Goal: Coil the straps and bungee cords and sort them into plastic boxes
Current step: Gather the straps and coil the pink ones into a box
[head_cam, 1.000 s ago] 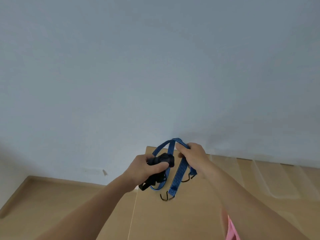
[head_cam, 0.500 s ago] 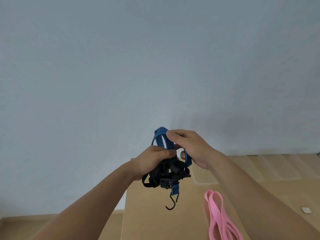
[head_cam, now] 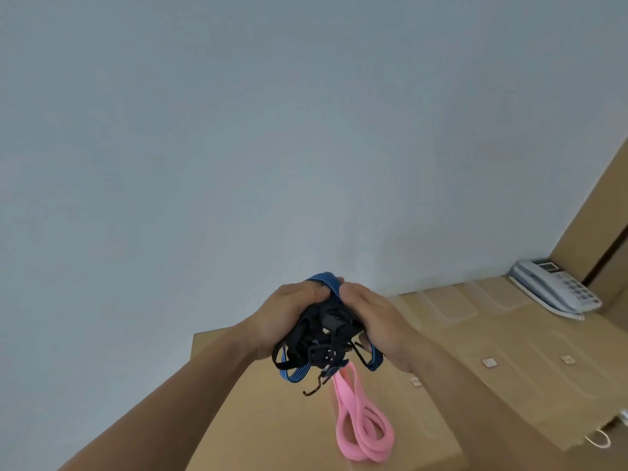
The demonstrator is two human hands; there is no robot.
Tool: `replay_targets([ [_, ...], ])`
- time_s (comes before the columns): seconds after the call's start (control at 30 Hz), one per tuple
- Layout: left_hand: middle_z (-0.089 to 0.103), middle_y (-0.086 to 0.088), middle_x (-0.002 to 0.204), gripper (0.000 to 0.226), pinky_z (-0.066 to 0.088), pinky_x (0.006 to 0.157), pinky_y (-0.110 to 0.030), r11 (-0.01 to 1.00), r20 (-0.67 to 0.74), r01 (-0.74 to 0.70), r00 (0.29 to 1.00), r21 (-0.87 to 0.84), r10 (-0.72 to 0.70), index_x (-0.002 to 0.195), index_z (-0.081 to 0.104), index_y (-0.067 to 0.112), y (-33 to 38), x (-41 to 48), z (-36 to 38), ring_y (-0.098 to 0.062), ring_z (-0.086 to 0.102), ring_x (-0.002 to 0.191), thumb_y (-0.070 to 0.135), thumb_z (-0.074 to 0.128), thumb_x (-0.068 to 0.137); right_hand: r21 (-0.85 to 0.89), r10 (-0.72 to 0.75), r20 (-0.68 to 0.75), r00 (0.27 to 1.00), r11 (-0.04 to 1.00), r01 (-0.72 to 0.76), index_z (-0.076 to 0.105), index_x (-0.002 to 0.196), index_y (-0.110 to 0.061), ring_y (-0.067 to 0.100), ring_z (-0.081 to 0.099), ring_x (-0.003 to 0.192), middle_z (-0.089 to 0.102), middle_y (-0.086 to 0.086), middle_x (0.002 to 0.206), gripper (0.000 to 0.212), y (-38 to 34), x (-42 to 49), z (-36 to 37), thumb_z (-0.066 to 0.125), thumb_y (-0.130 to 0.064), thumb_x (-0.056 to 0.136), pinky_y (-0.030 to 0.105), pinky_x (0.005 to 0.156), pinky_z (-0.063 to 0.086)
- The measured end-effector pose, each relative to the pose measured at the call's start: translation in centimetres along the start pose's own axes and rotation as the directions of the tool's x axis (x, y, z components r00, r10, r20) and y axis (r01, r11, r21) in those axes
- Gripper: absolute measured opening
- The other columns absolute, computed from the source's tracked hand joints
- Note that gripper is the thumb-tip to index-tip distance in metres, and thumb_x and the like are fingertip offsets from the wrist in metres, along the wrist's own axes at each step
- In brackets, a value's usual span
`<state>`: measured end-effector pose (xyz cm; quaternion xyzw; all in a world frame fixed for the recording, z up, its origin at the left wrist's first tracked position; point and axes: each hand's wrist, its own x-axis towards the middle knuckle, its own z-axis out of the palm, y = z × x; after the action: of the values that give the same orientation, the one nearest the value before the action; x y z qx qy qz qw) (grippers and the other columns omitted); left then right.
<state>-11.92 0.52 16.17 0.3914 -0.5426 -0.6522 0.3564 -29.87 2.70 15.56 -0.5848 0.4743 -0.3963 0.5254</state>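
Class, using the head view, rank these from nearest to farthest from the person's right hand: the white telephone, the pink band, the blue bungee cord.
1. The blue bungee cord: gripped in the right hand, bundled with black straps.
2. The pink band: lying on the table, just below the hands.
3. The white telephone: at the table's far right corner.

Two bare forearms, the left forearm filling the lower left of the frame and the right forearm the lower right. Left hand and right hand, at lower centre, are uncovered too, with short, plain fingernails.
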Motion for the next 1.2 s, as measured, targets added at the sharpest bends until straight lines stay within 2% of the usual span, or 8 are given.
replay_targets([
  [0.17,0.067,-0.008,0.097,0.017,0.053,0.082,-0.039,0.987,0.136,0.003,0.990,0.159,-0.025,0.101,0.070,0.011,1.7,-1.2,7.0,-0.018,0.063,0.087,0.023,0.058,0.094,-0.150,-0.067,-0.056,0.996,0.987,0.058,0.066,0.073,-0.021,0.006,0.055,0.061,0.061,-0.011,0.065,0.029,0.1,-6.2,-5.8,0.057,-0.032,0.098,0.021,0.060,0.042],
  [0.3,0.069,-0.011,0.083,0.038,0.052,0.071,-0.027,0.894,0.195,-0.037,0.979,0.447,-0.058,0.090,0.073,0.005,2.6,-2.4,11.8,-0.016,0.064,0.076,0.040,0.063,0.080,-0.114,-0.141,-0.197,0.970,0.986,0.120,0.067,0.095,-0.012,0.014,0.068,0.068,0.074,0.005,0.074,0.022,-1.7,-10.6,-11.7,0.054,-0.029,0.098,0.024,0.065,0.053],
  [0.47,0.067,-0.019,0.082,0.042,0.053,0.066,-0.033,0.978,0.107,-0.124,0.989,0.168,0.106,0.083,0.068,-0.003,1.9,-3.0,17.0,-0.029,0.062,0.073,0.040,0.067,0.083,0.074,-0.139,-0.356,0.924,0.981,0.177,0.056,0.106,-0.003,0.025,0.071,0.078,0.075,0.009,0.082,0.017,-1.7,-15.0,-16.0,0.048,-0.018,0.103,0.037,0.072,0.057],
  [0.57,0.066,-0.019,0.084,0.052,0.051,0.071,-0.035,0.981,0.006,-0.188,0.982,0.049,0.188,0.088,0.069,0.000,0.5,-2.7,21.9,-0.028,0.061,0.076,0.051,0.073,0.077,0.010,-0.143,-0.379,0.914,0.987,0.159,0.055,0.104,-0.002,0.017,0.073,0.086,0.076,0.002,0.090,0.016,-0.3,-17.3,-16.4,0.052,-0.018,0.101,0.026,0.070,0.056],
  [0.67,0.070,-0.017,0.091,0.045,0.055,0.068,-0.034,0.993,0.150,-0.090,0.984,-0.071,0.100,0.089,0.074,0.009,-0.7,-2.3,25.4,-0.027,0.066,0.079,0.053,0.065,0.083,-0.042,-0.139,-0.419,0.897,0.990,0.133,0.061,0.102,-0.010,0.011,0.072,0.085,0.076,-0.004,0.092,0.007,0.8,-19.6,-17.4,0.056,-0.015,0.099,0.020,0.066,0.056],
  [0.83,0.070,-0.001,0.073,0.045,0.055,0.059,-0.030,0.958,0.402,0.141,0.915,-0.248,-0.031,0.079,0.078,0.022,-1.7,-1.5,28.5,-0.018,0.068,0.063,0.054,0.050,0.092,0.219,0.048,-0.444,0.895,0.974,0.056,0.064,0.107,-0.010,0.021,0.073,0.076,0.076,0.008,0.090,0.011,1.6,-23.0,-19.7,0.057,-0.012,0.098,0.034,0.063,0.059],
  [1.1,0.073,-0.015,0.099,0.045,0.057,0.065,-0.032,0.983,0.488,0.181,0.858,0.001,-0.159,0.107,0.070,0.006,-3.3,0.9,30.6,-0.025,0.070,0.078,0.046,0.070,0.084,0.464,0.155,-0.536,0.829,0.875,0.136,0.060,0.108,-0.006,0.029,0.071,0.068,0.074,0.013,0.085,0.012,2.8,-24.9,-23.1,0.057,-0.012,0.099,0.034,0.057,0.056],
  [1.2,0.067,-0.014,0.086,0.044,0.053,0.064,-0.033,0.982,0.535,0.149,0.823,0.118,-0.190,0.087,0.054,0.009,-3.5,2.2,31.1,-0.027,0.066,0.074,0.036,0.083,0.067,0.500,0.182,-0.587,0.789,0.848,0.177,0.058,0.108,-0.006,0.034,0.073,0.071,0.074,0.013,0.082,0.011,3.2,-24.4,-24.2,0.055,-0.012,0.100,0.038,0.056,0.057],
])
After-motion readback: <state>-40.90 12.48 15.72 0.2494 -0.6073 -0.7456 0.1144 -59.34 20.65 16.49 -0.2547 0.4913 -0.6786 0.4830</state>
